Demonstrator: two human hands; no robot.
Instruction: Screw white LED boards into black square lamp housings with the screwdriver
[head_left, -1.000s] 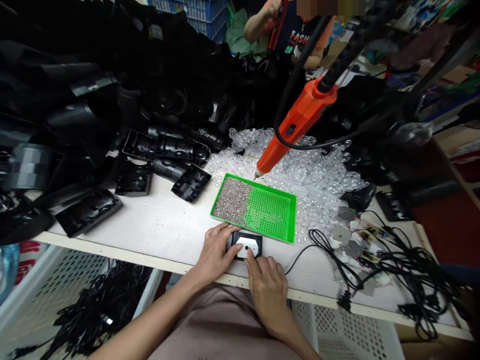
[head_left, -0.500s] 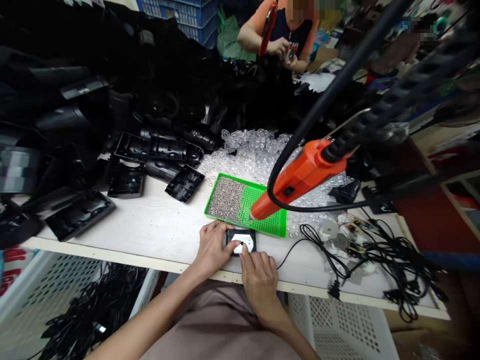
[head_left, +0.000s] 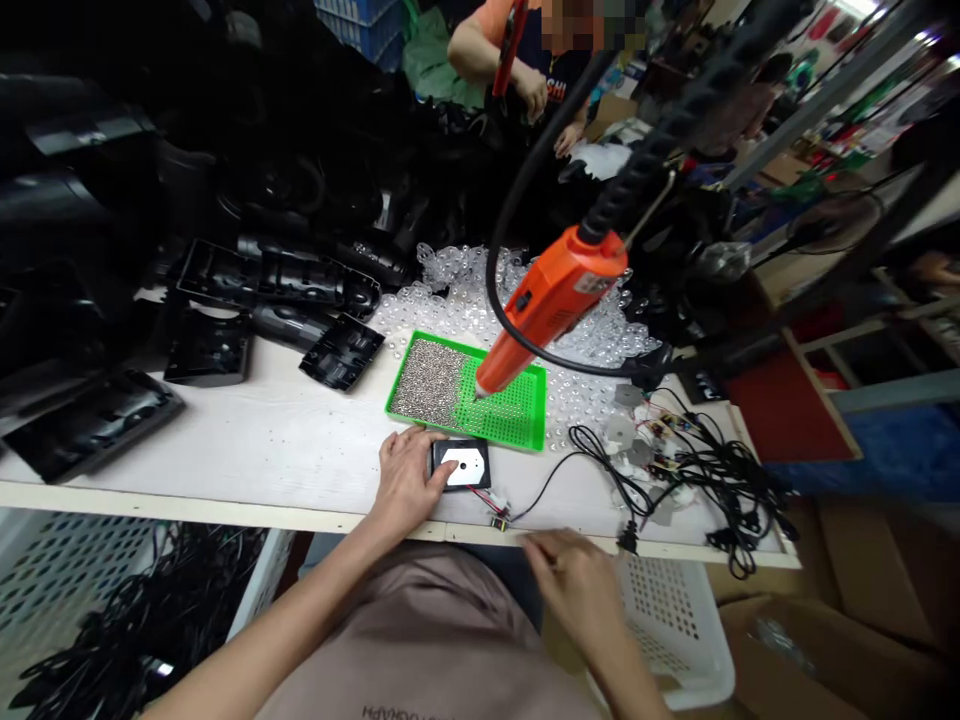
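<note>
My left hand [head_left: 406, 482] lies on the white table, its fingertips against the left edge of a black plastic housing [head_left: 460, 463] with a white panel and a round hole. A short wired connector [head_left: 495, 505] sits just right of that housing. My right hand [head_left: 576, 583], blurred, is at the table's front edge and holds nothing visible. Behind them is a green tray [head_left: 510, 415], with small metal screws [head_left: 427, 382] heaped in its left half. An orange electric screwdriver [head_left: 551, 308] hangs over the tray, its tip near the screws.
Black plastic housings [head_left: 266, 280] are heaped on the left of the table [head_left: 262, 440]. Clear plastic blister packing [head_left: 457, 295] lies behind the tray. Black cords and small circuit boards [head_left: 675, 460] lie to the right. White crates stand below the table. A co-worker [head_left: 517, 60] works across the table.
My right hand has left the black housing and moved down and right to the table's edge. The screwdriver has swung left over the tray. A wired connector now shows beside the housing.
</note>
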